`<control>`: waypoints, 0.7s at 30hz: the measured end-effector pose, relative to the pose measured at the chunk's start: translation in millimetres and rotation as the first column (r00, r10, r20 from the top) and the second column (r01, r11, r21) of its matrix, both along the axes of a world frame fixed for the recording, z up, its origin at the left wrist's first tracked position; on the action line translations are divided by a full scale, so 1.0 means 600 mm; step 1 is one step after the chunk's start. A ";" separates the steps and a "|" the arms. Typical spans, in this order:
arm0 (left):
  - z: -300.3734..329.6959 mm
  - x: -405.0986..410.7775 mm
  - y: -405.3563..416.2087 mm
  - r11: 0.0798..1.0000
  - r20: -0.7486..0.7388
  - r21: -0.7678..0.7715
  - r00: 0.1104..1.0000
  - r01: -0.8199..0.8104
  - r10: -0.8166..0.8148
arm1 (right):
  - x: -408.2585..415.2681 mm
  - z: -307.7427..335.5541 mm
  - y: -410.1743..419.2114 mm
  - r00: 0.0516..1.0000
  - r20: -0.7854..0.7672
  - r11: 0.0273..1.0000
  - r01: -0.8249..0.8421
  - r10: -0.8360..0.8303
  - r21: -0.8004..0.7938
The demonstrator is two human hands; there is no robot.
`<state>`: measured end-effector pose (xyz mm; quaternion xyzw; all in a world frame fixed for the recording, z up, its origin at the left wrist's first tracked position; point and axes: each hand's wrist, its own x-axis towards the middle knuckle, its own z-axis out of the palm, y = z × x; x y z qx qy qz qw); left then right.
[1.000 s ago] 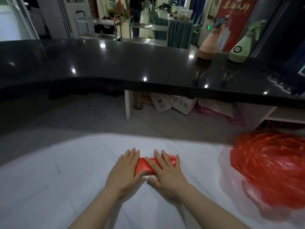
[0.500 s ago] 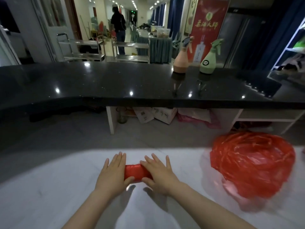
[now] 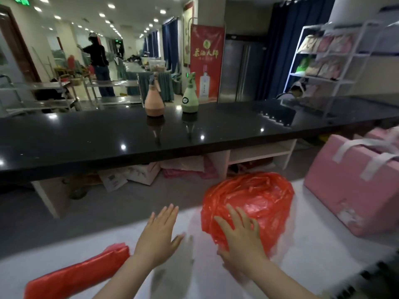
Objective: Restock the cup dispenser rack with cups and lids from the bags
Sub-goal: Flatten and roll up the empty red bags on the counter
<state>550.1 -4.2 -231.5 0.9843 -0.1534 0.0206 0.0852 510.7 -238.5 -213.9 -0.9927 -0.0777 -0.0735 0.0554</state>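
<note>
A bulging red plastic bag (image 3: 254,199) sits on the white counter (image 3: 323,255) at centre right; its contents do not show. My right hand (image 3: 239,236) lies against its near left side with fingers straight and spread. My left hand (image 3: 158,231) hovers flat over the counter just left of the bag, fingers straight, holding nothing. A folded flat red bag (image 3: 75,275) lies on the counter at the lower left, apart from both hands. No cups, lids or dispenser rack are visible.
A pink box with grey straps (image 3: 354,190) stands on the counter right of the red bag. Beyond is a long black countertop (image 3: 108,139) with a pink spray bottle (image 3: 153,100) and a green spray bottle (image 3: 190,98). A white shelf rack (image 3: 336,67) stands far right.
Both hands left the folded red bag, which now lies at the lower left. They moved right to the bulging red bag, and my view swung up and right.
</note>
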 end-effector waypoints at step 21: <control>0.019 -0.068 -0.316 0.140 -0.526 -0.838 0.849 -0.528 0.054 | 0.048 0.054 -0.311 0.968 -0.050 0.425 -0.062 0.247 0.903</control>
